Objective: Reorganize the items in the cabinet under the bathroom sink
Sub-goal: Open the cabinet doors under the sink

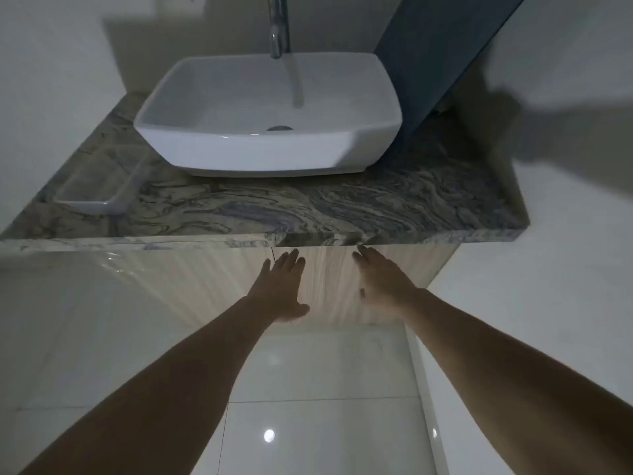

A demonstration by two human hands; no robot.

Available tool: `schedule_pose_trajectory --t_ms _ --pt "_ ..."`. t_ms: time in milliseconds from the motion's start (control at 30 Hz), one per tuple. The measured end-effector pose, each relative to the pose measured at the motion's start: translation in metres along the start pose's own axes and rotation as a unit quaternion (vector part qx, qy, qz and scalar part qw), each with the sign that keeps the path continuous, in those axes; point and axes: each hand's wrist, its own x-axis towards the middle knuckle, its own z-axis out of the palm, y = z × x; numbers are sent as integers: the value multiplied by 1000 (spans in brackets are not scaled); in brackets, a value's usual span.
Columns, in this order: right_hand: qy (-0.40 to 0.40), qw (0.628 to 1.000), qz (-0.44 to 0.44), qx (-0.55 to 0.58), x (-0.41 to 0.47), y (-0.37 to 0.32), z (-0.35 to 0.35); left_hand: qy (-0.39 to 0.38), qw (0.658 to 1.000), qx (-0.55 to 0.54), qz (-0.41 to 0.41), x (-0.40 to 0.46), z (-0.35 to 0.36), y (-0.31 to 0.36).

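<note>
Both hands reaching for the closed cabinet under the counter

I see the cabinet door (329,279) dead ahead, just under the marbled countertop (342,200) edge, its grain running vertically. My left hand (281,289) and right hand (383,286) are both spread flat, holding nothing, fingertips near the door's top edge; the right sits slightly nearer the lip. The items inside are hidden, so I judge opening comes 1st.

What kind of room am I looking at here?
Most likely a home bathroom: a white vessel sink under a chrome faucet sits on a veined stone countertop, with glossy floor tiles below. Both hands reach toward the wood-grain cabinet front under the counter.
</note>
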Motion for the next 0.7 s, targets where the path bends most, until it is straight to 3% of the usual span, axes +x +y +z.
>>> schedule_pose_trajectory --t_ms 200,500,600,700 --pt "56 998 11 -34 25 12 25 55 996 65 5 36 9 -9" --pt "104 991 8 84 6 11 41 53 998 18 -30 13 13 19" --pt "141 979 2 148 -25 12 47 9 995 -86 -43 -8 9 31" --pt "172 956 56 229 -56 13 44 -106 944 -305 -66 -29 4 48"
